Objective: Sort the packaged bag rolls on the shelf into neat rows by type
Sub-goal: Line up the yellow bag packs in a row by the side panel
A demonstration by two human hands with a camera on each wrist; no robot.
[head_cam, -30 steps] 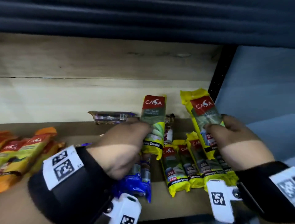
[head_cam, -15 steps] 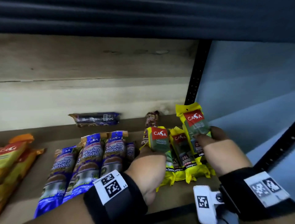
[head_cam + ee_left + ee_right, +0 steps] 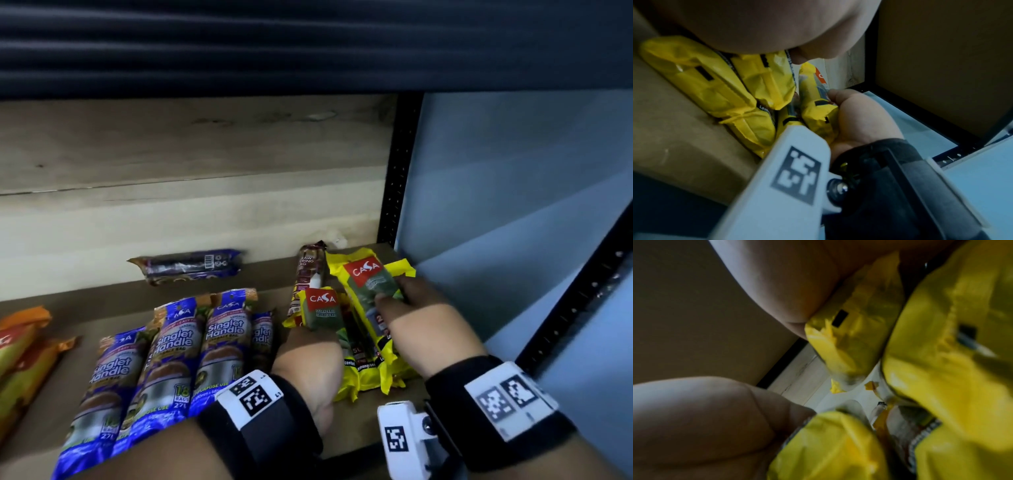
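Note:
Two yellow CASA packs are in my hands at the right end of the wooden shelf [image 3: 370,431]. My left hand [image 3: 308,339] grips one yellow pack [image 3: 320,308] by its lower half, its fingers hidden under it. My right hand [image 3: 394,294] pinches a second yellow pack [image 3: 366,281], tilted, between thumb and fingers; the left wrist view shows this grip [image 3: 836,100]. Under both lie more yellow packs [image 3: 359,373] side by side. A row of blue Singlet Handle packs [image 3: 171,349] lies to the left. The right wrist view is blurred yellow wrapping [image 3: 855,331].
A dark purple pack [image 3: 191,265] lies crosswise at the back wall. A brown drawstring pack [image 3: 306,274] lies behind the yellow ones. Orange packs [image 3: 20,342] sit at the far left. A black perforated upright [image 3: 399,171] and a blue wall [image 3: 513,205] close the right side.
Both hands have come down and to the right with their yellow packs, onto the yellow pile in the corner. My left hand no longer covers the blue packs.

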